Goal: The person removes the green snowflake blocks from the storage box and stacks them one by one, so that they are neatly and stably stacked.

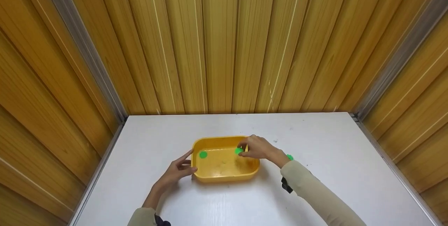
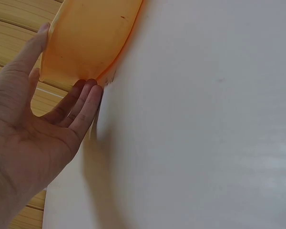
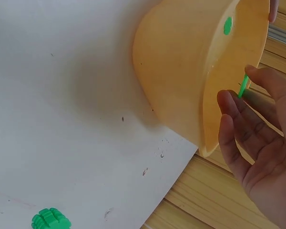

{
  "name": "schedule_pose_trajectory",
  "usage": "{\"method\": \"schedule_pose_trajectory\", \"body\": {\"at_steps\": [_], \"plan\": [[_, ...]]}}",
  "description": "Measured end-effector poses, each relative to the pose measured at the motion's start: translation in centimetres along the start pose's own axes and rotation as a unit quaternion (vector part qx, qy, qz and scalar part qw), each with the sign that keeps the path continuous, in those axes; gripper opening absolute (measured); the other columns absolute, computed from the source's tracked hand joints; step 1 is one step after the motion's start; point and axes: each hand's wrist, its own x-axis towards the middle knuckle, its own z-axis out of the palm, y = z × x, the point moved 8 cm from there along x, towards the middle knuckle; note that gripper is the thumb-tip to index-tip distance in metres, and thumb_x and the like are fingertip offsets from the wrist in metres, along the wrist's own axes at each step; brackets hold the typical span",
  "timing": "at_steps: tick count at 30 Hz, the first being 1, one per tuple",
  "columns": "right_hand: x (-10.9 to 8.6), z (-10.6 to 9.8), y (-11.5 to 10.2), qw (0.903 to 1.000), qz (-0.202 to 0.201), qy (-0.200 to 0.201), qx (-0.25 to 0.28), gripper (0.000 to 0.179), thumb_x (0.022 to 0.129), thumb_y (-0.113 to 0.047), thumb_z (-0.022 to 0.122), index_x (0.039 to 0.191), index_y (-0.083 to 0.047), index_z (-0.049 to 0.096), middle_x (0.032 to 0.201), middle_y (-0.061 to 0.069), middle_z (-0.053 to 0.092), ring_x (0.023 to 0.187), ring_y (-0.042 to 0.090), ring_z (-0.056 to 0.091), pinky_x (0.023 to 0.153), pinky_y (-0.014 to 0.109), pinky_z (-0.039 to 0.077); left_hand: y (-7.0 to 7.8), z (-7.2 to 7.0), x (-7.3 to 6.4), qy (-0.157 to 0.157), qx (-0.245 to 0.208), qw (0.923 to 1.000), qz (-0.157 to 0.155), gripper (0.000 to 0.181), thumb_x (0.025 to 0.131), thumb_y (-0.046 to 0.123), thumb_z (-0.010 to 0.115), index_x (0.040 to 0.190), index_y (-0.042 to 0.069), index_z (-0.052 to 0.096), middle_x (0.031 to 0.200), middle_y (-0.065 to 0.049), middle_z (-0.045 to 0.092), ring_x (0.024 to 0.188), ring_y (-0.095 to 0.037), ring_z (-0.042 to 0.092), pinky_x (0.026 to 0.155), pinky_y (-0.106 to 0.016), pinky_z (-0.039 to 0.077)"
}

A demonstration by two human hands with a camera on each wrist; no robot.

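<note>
A yellow plastic basin (image 1: 224,177) with rounded corners sits on the white table. My left hand (image 1: 176,170) holds its left end, thumb at the rim; in the left wrist view the fingers (image 2: 86,107) touch the outer wall. My right hand (image 1: 257,147) is over the basin's right end. Its thumb and fingertips pinch a thin green disc (image 3: 243,86), seen edge-on in the right wrist view. Another green disc with a scalloped edge (image 1: 203,155) lies inside the basin at the left.
On the white table (image 1: 332,170), right of the basin, lies a small stack of green scalloped discs (image 3: 51,219), partly hidden by the right forearm in the head view. Wood-patterned panels (image 1: 220,43) rise behind the table and along both sides.
</note>
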Motion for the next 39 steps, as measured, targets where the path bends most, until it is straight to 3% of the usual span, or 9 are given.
{"method": "schedule_pose_trajectory", "body": {"at_steps": [8, 14, 26, 39], "plan": [[-1.5, -1.6, 1.1, 0.9995, 0.012, 0.029, 0.007, 0.03, 0.092, -0.027, 0.077, 0.114, -0.006, 0.076, 0.097, 0.005, 0.077, 0.078, 0.01, 0.066, 0.067, 0.022, 0.055, 0.2, 0.1, 0.2, -0.005, 0.0, 0.9999, 0.011, 0.078, 0.096, 0.027, 0.072, 0.162, 0.019, 0.031, 0.14, -0.026, 0.057, 0.112, -0.024, 0.066, 0.102, -0.04, 0.056], [-2.3, -2.7, 2.0, 0.999, 0.018, 0.04, 0.001, 0.031, 0.092, -0.028, 0.077, 0.114, -0.007, 0.077, 0.102, 0.004, 0.077, 0.076, 0.008, 0.064, 0.067, 0.02, 0.055, 0.2, 0.0, 0.2, 0.01, 0.014, 0.9999, -0.003, 0.075, 0.097, 0.027, 0.071, 0.162, 0.021, 0.032, 0.139, -0.024, 0.058, 0.111, -0.022, 0.065, 0.104, -0.046, 0.054], [-4.2, -4.0, 3.6, 0.9976, 0.048, 0.05, -0.002, 0.031, 0.091, -0.027, 0.078, 0.115, -0.009, 0.077, 0.107, 0.006, 0.077, 0.079, 0.015, 0.068, 0.068, 0.021, 0.057, 0.1, 0.0, -0.1, 0.01, 0.012, 0.9998, -0.011, 0.076, 0.098, 0.029, 0.07, 0.162, 0.022, 0.031, 0.141, -0.024, 0.056, 0.111, -0.022, 0.065, 0.106, -0.049, 0.053], [-6.2, -5.4, 5.6, 0.9962, 0.056, 0.061, -0.028, 0.027, 0.092, -0.026, 0.076, 0.114, -0.009, 0.077, 0.106, 0.007, 0.077, 0.075, 0.01, 0.066, 0.067, 0.024, 0.058, 0.2, 0.1, -0.2, 0.007, 0.015, 0.9998, -0.006, 0.076, 0.098, 0.027, 0.07, 0.162, 0.021, 0.031, 0.141, -0.024, 0.056, 0.111, -0.022, 0.065, 0.106, -0.048, 0.053]]}}
